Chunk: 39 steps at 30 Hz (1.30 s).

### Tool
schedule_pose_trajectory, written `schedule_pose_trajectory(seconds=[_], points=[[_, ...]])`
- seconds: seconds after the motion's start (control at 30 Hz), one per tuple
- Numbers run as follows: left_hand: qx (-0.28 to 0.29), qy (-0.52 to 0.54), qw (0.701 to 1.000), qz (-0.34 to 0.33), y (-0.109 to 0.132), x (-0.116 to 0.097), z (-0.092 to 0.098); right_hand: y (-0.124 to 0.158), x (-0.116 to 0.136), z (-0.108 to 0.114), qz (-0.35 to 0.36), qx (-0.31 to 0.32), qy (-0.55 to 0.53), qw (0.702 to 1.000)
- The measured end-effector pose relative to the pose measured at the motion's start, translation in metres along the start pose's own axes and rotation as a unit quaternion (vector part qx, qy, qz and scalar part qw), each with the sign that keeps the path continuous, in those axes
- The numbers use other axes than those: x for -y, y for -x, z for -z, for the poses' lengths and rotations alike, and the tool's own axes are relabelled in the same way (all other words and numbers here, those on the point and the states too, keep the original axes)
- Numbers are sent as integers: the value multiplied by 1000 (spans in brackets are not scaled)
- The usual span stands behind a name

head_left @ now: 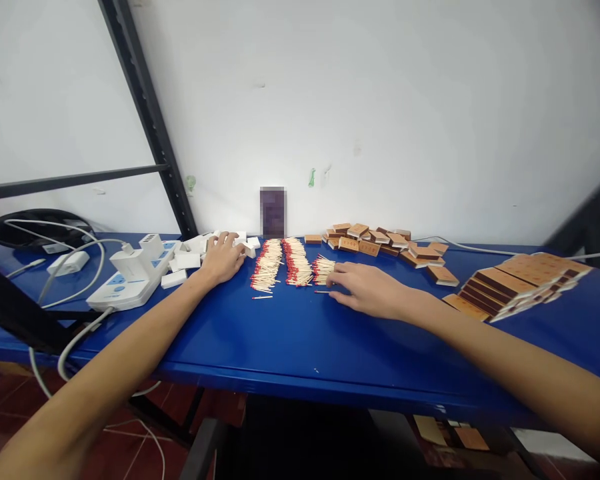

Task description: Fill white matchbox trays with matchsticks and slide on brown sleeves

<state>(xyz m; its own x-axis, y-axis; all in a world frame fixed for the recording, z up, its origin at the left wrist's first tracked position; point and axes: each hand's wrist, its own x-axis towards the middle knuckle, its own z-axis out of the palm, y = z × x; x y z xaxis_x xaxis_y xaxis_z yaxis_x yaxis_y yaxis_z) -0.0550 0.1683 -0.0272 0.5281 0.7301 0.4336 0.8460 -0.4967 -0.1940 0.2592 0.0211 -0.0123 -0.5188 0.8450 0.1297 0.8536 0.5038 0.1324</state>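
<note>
My left hand [223, 259] lies over a pile of small white matchbox trays [187, 260], its fingers spread and bent down onto them. My right hand [363, 287] is at the right edge of a short row of matches [323, 271], thumb and fingers apart. Its fingertips touch or hide the ends of these matches. Near the thumb lies a loose match [322, 292]. Between my hands stretch two longer rows of red-tipped matches, a left row [267, 265] and a middle row [296, 263]. One single match [263, 297] lies in front of the left row.
Loose brown matchbox sleeves [369, 240] are heaped behind my right hand. Stacked matchboxes [510, 283] stand at the right. A white power strip [130, 277] with cables sits at the left on the blue table [280, 347]. A blurred dark rectangle [273, 213] stands against the wall.
</note>
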Motion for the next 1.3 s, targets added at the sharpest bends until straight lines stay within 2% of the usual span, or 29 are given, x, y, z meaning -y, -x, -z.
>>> schedule_pose_trajectory(seconds=[0.23, 0.4, 0.5, 0.57, 0.63, 0.73, 0.8, 0.87, 0.97, 1.07, 1.3], points=[[-12, 27, 999, 16, 3, 1, 3, -8, 4, -14, 11, -1, -54, 998], [-48, 87, 994, 42, 7, 1, 18, -2, 7, -19, -12, -11, -76, 997], [-83, 186, 979, 14, 18, -12, 36, 0, 7, -20, -21, -13, -64, 998], [-88, 253, 963, -29, 32, -31, 51, 1, 6, -20, -23, -22, -46, 998], [-54, 305, 947, -84, 50, -59, 64, 1, 4, -22, -31, -28, -35, 998], [57, 292, 937, -182, 74, -100, 78, 2, 2, -23, -56, -15, -48, 997], [88, 276, 938, -191, 81, -120, 81, 2, 1, -23, -66, 0, -62, 996], [88, 260, 944, -181, 82, -131, 82, 3, 0, -22, -69, 6, -68, 995], [73, 238, 955, -162, 78, -135, 81, 3, 0, -21, -67, -1, -68, 995], [81, 237, 956, -153, 78, -133, 80, 3, 0, -21, -61, -6, -70, 996], [132, 324, 922, -168, 81, -126, 89, 4, 1, -20, -62, -5, -83, 995]])
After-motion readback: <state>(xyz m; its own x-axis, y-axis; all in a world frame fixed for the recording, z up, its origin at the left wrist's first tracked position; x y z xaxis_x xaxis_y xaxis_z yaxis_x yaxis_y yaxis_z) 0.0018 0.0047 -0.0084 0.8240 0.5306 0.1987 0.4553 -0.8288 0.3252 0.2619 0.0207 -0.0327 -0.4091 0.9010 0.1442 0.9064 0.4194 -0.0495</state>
